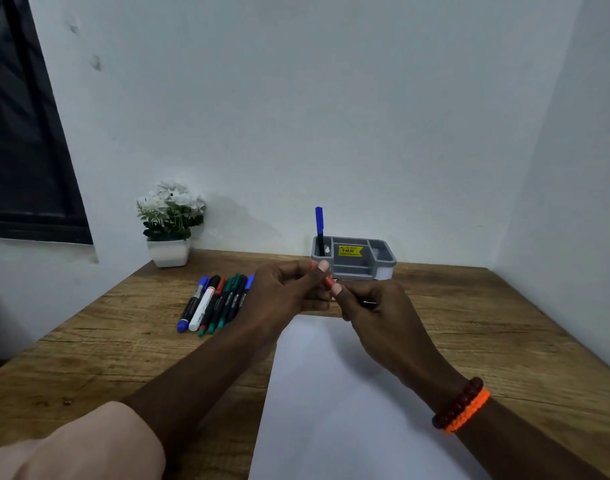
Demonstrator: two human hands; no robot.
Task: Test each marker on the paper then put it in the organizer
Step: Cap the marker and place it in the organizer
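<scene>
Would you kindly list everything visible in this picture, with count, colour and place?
table: one, brown wood, against the wall
paper: one sheet, white, centre of the table
loose markers: about seven, blue, red, green and black caps, lying left of the paper
organizer: one, grey with a yellow sticker, at the back
blue marker: one, standing in the organizer's left compartment
plant: one, white flowers, white pot, back left
red marker: one, held between both hands
bracelets: two, dark red and orange, right wrist
left hand: on the red marker
right hand: on the red marker
</scene>
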